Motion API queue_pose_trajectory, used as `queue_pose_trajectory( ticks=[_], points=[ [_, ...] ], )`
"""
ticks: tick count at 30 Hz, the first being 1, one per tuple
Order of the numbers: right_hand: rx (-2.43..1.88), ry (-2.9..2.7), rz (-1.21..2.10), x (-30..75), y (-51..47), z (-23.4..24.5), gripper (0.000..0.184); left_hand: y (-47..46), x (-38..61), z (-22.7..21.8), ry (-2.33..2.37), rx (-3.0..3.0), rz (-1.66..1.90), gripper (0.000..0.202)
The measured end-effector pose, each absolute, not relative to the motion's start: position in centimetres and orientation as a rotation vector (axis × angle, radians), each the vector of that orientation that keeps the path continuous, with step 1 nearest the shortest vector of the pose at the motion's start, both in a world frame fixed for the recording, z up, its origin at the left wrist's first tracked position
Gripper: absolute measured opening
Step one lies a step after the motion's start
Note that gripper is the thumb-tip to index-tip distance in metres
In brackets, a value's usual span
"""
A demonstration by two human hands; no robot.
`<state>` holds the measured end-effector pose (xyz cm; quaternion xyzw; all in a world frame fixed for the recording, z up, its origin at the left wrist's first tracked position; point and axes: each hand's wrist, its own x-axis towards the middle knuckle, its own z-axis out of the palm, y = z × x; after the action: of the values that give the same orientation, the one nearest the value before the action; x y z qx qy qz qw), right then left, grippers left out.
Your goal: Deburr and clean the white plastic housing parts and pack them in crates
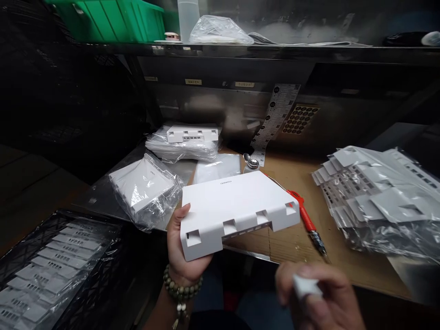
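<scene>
My left hand, with a beaded bracelet at the wrist, grips a white plastic router cover by its left end. The cover is tilted, its lettered top facing up and its notched edge towards me. A small red mark shows in the notch at its right end. My right hand is closed, thumb and fingers pinching a small white piece, blurred and partly hidden by the fingers. It is apart from the cover, lower and to the right. Behind the cover's right end lies a red-handled soldering iron.
Bagged white covers are heaped at the right; another bagged cover lies left. Behind are a stack of plastic bags and a metal-topped bottle. A black crate stands lower left. A shelf overhangs with a green bin.
</scene>
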<state>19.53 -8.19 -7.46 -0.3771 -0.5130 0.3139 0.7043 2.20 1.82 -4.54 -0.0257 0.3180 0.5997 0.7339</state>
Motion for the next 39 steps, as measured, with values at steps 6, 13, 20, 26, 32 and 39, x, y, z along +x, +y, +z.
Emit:
queue_pose_trajectory(
  ticks=[6, 13, 20, 26, 32, 39],
  points=[
    [-0.963, -0.533, 0.518, 25.1, -5.5, -9.3, 0.014, 2.9, 1.1, -7.3, 0.478, 0.231, 1.225, 0.06],
    [-1.086, -0.213, 1.175, 25.5, -2.5, -12.2, 0.039, 3.6, -0.6, -10.8, 0.498, 0.348, 1.182, 0.081],
    [-1.152, -0.133, 1.179, 22.9, -3.3, -11.1, 0.063, 3.8, -3.1, -14.1, 0.439, 0.452, 1.066, 0.068],
    [-1.193, -0.146, 1.153, 23.4, -3.6, -11.0, 0.072, 3.5, -3.4, -14.9, 0.363, 0.472, 0.992, 0.073],
    [-1.194, -0.248, 1.101, 23.9, -3.8, -11.2, 0.066, 3.9, -4.6, -15.4, 0.243, 0.54, 0.837, 0.064],
    [-1.209, -0.366, 1.063, 24.1, -4.4, -10.7, 0.06, 3.7, -2.7, -10.8, 0.633, 0.493, 1.026, 0.064]
  ],
)
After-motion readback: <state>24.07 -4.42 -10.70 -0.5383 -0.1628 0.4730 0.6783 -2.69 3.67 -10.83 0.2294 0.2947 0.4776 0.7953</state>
